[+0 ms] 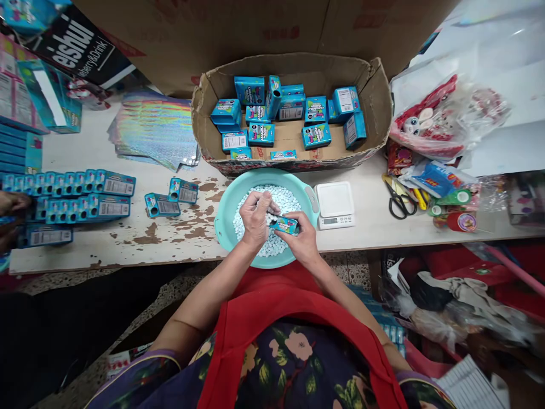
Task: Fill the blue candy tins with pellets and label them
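Over a turquoise basin (225,227) of small pale candies (272,247), my right hand (304,236) grips a small blue candy box (286,225) lying nearly level. The box's end points left, toward my left hand (254,218). My left fingers are curled together right at that end, with a few pale candies showing between them and the box. The palm side of the left hand is partly hidden, so how many candies it holds cannot be seen.
Behind the basin stands an open cardboard box (377,108) with several blue candy boxes. A white scale (335,199) and scissors (399,201) lie to the right. At left are two loose boxes (162,205), stacked rows (113,184), shiny sheets (153,125) and another person's hand (12,203).
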### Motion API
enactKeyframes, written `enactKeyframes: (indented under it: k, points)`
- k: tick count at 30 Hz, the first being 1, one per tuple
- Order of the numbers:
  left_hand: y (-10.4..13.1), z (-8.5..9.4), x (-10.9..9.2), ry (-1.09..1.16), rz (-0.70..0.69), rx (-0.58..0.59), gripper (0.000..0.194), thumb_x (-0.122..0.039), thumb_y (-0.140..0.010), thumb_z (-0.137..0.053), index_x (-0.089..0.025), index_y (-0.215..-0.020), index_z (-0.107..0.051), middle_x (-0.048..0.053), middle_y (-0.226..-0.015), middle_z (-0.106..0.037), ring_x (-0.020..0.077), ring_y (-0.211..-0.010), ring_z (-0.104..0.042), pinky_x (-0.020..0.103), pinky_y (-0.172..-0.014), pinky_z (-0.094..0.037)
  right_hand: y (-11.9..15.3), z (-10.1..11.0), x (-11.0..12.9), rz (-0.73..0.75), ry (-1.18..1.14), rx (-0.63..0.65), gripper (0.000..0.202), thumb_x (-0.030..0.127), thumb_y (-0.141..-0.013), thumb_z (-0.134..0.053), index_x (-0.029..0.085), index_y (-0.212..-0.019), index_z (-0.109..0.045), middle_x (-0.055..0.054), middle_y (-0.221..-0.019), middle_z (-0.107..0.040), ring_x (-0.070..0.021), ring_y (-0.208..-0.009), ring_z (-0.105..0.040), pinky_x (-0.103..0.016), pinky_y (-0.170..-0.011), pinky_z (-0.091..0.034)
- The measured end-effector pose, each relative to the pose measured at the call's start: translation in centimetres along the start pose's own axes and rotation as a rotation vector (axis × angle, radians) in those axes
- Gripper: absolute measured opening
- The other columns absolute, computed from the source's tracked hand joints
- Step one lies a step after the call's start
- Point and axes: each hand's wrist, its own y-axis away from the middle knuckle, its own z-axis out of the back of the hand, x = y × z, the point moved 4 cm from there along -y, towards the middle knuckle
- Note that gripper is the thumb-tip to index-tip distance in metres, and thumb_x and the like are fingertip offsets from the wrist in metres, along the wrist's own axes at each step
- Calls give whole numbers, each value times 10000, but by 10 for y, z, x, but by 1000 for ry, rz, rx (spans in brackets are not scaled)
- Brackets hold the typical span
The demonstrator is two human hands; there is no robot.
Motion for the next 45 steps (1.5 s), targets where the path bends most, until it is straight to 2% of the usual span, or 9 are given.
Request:
enactKeyframes:
  k: [11,16,23,32,35,38,40,42,45]
  points:
    - [4,-6,-3,12,-73,-18,414,-475,-834,-639,-169,-586,-510,-27,-551,-488,75,-467,-482,216,-459,-382,1,3,-4,43,-83,-12,341,281,-678,-792,232,-964,-613,-16,-985,-629,-192,-961,-610,-332,-865,-479]
    - [-2,-7,6,60,31,-90,474,-531,-805,-649,-172,-553,-471,-45,-505,-422,67,-405,-419,217,-392,-302,-7,2,-13,-20,-73,14,339,282,-659,-792,225,-943,-616,-14,-960,-636,-192,-929,-614,-332,-840,-479]
    - [-5,-15,5,103,22,-119,483,-541,-802,-651,-169,-547,-479,-35,-508,-432,87,-467,-496,224,-465,-381,-17,12,-12,-21,-61,30,348,274,-663,-796,228,-959,-618,-15,-972,-636,-195,-951,-612,-331,-850,-475]
    - [-18,-14,1,123,98,-107,519,-607,-773,-640,-180,-572,-424,-57,-529,-361,47,-381,-322,211,-372,-213,-23,24,-15,-52,-177,45,382,301,-635,-834,241,-948,-624,-22,-993,-650,-201,-989,-620,-353,-885,-494]
    - [-26,13,11,-121,87,-69,468,-589,-847,-525,-191,-606,-472,-20,-586,-449,91,-469,-437,222,-435,-344,-23,31,-17,-67,-257,57,398,315,-605,-857,247,-928,-636,-27,-1014,-660,-207,-1029,-620,-368,-920,-501]
    - [-30,40,37,-690,115,187,328,-521,-802,-581,-205,-737,-641,59,-875,-642,211,-874,-614,336,-763,-509,-24,33,-20,-95,-277,79,411,309,-583,-872,255,-928,-655,-22,-1025,-655,-201,-1037,-619,-360,-920,-511]
    - [-29,54,53,-959,119,329,298,-461,-782,-607,-222,-936,-697,80,-1123,-644,275,-1121,-564,417,-968,-448,-25,34,-18,-108,-302,77,419,289,-581,-874,263,-940,-658,-18,-1032,-654,-194,-1042,-620,-345,-907,-520]
    - [-25,63,59,-1020,137,347,341,-428,-818,-564,-225,-1068,-677,84,-1209,-625,277,-1169,-553,419,-992,-437,-25,39,-13,-98,-315,51,412,265,-582,-874,267,-936,-662,-15,-1030,-656,-188,-1046,-624,-336,-912,-518]
    - [-18,59,44,-958,149,307,279,-397,-859,-532,-212,-1008,-678,64,-1099,-682,234,-1037,-627,346,-874,-498,-25,61,-2,-84,-313,21,428,249,-573,-878,259,-940,-658,-25,-1041,-670,-202,-1042,-638,-354,-912,-524]
